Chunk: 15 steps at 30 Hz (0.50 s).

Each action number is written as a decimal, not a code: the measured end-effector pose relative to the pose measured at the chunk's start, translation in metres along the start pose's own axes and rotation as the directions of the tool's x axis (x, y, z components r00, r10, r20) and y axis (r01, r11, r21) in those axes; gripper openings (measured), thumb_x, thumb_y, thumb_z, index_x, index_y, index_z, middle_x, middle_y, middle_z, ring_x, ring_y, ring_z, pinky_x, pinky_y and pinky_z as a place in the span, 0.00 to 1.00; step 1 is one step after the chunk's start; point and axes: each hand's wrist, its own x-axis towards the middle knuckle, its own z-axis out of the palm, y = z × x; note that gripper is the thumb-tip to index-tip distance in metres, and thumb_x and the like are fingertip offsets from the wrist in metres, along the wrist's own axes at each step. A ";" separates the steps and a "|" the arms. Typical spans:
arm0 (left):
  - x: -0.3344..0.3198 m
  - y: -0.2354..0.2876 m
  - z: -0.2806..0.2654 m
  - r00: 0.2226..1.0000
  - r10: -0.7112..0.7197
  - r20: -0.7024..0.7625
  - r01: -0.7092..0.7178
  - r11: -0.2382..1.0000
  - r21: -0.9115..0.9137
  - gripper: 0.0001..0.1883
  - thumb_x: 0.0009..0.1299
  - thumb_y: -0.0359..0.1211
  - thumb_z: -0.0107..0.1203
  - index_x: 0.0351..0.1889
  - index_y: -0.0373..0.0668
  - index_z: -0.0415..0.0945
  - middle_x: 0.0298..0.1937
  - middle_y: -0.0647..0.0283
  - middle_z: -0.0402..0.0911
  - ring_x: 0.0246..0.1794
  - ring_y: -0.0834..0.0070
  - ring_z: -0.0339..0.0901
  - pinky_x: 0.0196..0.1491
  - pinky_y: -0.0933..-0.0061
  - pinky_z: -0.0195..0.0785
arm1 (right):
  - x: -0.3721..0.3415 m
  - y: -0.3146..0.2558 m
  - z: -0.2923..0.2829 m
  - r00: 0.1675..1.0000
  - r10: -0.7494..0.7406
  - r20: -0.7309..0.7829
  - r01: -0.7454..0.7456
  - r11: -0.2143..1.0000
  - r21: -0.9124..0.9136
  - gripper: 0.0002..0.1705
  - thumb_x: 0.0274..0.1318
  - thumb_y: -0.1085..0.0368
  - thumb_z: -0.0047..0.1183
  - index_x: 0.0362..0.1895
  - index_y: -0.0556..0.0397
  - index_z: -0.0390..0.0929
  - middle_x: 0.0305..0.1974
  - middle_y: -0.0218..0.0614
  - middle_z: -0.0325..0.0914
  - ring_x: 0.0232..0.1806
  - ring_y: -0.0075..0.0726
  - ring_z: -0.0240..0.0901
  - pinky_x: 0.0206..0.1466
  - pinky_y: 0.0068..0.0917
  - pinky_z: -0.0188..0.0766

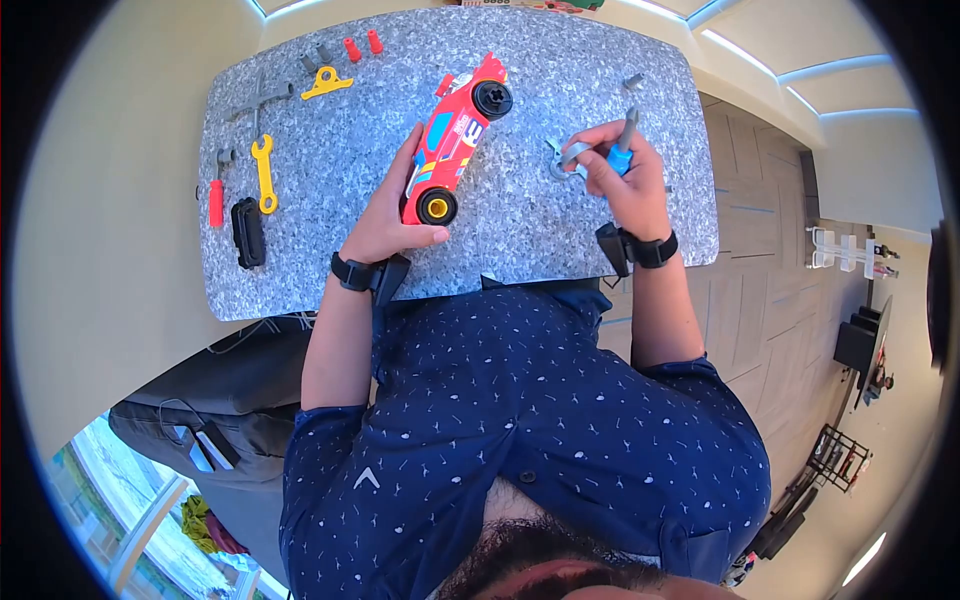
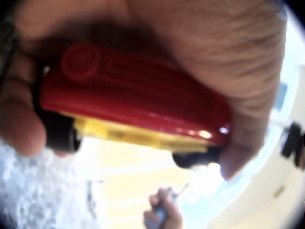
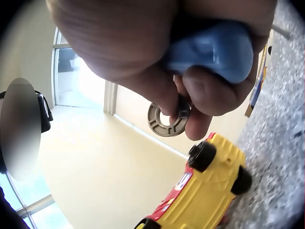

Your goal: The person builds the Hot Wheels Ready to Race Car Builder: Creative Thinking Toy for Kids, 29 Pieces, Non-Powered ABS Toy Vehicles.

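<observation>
My left hand [image 1: 385,220] grips a red toy race car [image 1: 455,140] from its left side, thumb by the near wheel. The car is tipped so its side, with stickers and two black wheels, faces up in the head view. Its yellow underside [image 3: 205,191] shows in the right wrist view. My right hand [image 1: 635,185] holds a toy screwdriver [image 1: 620,160] by its blue handle, grey shaft pointing away from me. The same hand pinches a grey ring [image 3: 167,119] between thumb and fingers. Beside those fingers is a small pale-blue piece [image 1: 556,165], partly hidden.
On the speckled table [image 1: 540,230], a yellow wrench [image 1: 264,175], a red-handled tool [image 1: 216,203] and a black case-like object [image 1: 247,232] lie at left. Behind them are a grey cross-shaped tool [image 1: 265,100], a yellow piece [image 1: 327,83] and red pegs [image 1: 352,50]. A grey peg [image 1: 635,82] stands far right.
</observation>
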 end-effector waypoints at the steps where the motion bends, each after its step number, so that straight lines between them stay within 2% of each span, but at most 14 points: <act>1: 0.000 -0.001 -0.001 1.000 0.013 -0.002 -0.012 1.000 0.018 0.80 0.47 0.52 0.85 0.94 0.42 0.42 0.91 0.52 0.55 0.91 0.61 0.55 0.88 0.57 0.46 | -0.001 -0.004 0.010 1.000 0.003 0.008 -0.003 0.999 0.051 0.12 0.71 0.76 0.63 0.56 0.57 0.84 0.45 0.36 0.90 0.43 0.24 0.85 0.39 0.21 0.77; 4: 0.000 0.005 0.002 1.000 -0.012 0.011 0.012 0.999 -0.033 0.79 0.48 0.52 0.85 0.94 0.42 0.42 0.91 0.52 0.55 0.91 0.61 0.54 0.88 0.57 0.47 | -0.009 -0.019 0.046 0.994 -0.086 0.070 0.083 0.995 0.054 0.13 0.71 0.76 0.63 0.56 0.58 0.86 0.47 0.36 0.88 0.43 0.24 0.85 0.40 0.22 0.79; 5: 0.001 0.004 0.001 1.000 -0.006 0.020 0.007 0.999 -0.036 0.79 0.49 0.51 0.85 0.94 0.43 0.40 0.90 0.51 0.57 0.90 0.61 0.55 0.88 0.57 0.48 | -0.009 -0.025 0.058 0.990 -0.113 0.083 0.112 0.994 0.013 0.13 0.68 0.76 0.65 0.55 0.57 0.88 0.49 0.37 0.87 0.44 0.29 0.86 0.42 0.27 0.81; 8: 0.001 0.005 0.002 1.000 0.004 0.031 -0.003 0.999 -0.037 0.80 0.50 0.50 0.85 0.94 0.43 0.38 0.90 0.50 0.58 0.89 0.61 0.58 0.87 0.57 0.52 | -0.007 -0.025 0.088 0.970 -0.173 0.171 0.189 0.978 -0.084 0.12 0.65 0.74 0.68 0.52 0.57 0.89 0.48 0.39 0.87 0.45 0.36 0.86 0.46 0.33 0.82; 9: 0.001 0.006 0.003 0.999 -0.002 0.039 0.004 0.999 -0.042 0.80 0.50 0.50 0.85 0.94 0.43 0.38 0.90 0.50 0.57 0.88 0.61 0.59 0.86 0.57 0.53 | -0.007 -0.024 0.096 0.974 -0.147 0.174 0.168 0.979 -0.114 0.13 0.61 0.74 0.69 0.50 0.57 0.89 0.46 0.43 0.86 0.46 0.46 0.87 0.50 0.39 0.82; 12: 0.000 0.005 0.002 0.999 -0.014 0.052 0.017 0.998 -0.052 0.80 0.49 0.47 0.86 0.94 0.44 0.37 0.90 0.50 0.57 0.87 0.60 0.61 0.85 0.56 0.56 | -0.003 -0.025 0.113 0.911 -0.350 0.215 0.401 0.873 -0.277 0.12 0.59 0.75 0.69 0.48 0.58 0.88 0.45 0.45 0.85 0.46 0.52 0.86 0.52 0.43 0.82; 13: 0.000 0.004 0.003 0.999 -0.015 0.052 0.017 0.998 -0.054 0.81 0.49 0.47 0.87 0.94 0.44 0.37 0.90 0.49 0.57 0.87 0.60 0.61 0.85 0.56 0.57 | -0.002 -0.021 0.119 0.913 -0.356 0.197 0.399 0.881 -0.256 0.12 0.58 0.75 0.69 0.47 0.58 0.88 0.44 0.46 0.85 0.46 0.56 0.85 0.51 0.46 0.81; 15: -0.001 0.003 0.003 0.999 -0.005 0.049 0.007 0.999 -0.047 0.81 0.49 0.46 0.87 0.94 0.44 0.37 0.90 0.49 0.57 0.87 0.60 0.61 0.85 0.56 0.57 | -0.003 -0.019 0.122 0.924 -0.325 0.200 0.374 0.876 -0.305 0.12 0.58 0.74 0.69 0.46 0.58 0.88 0.43 0.45 0.84 0.45 0.56 0.85 0.50 0.47 0.81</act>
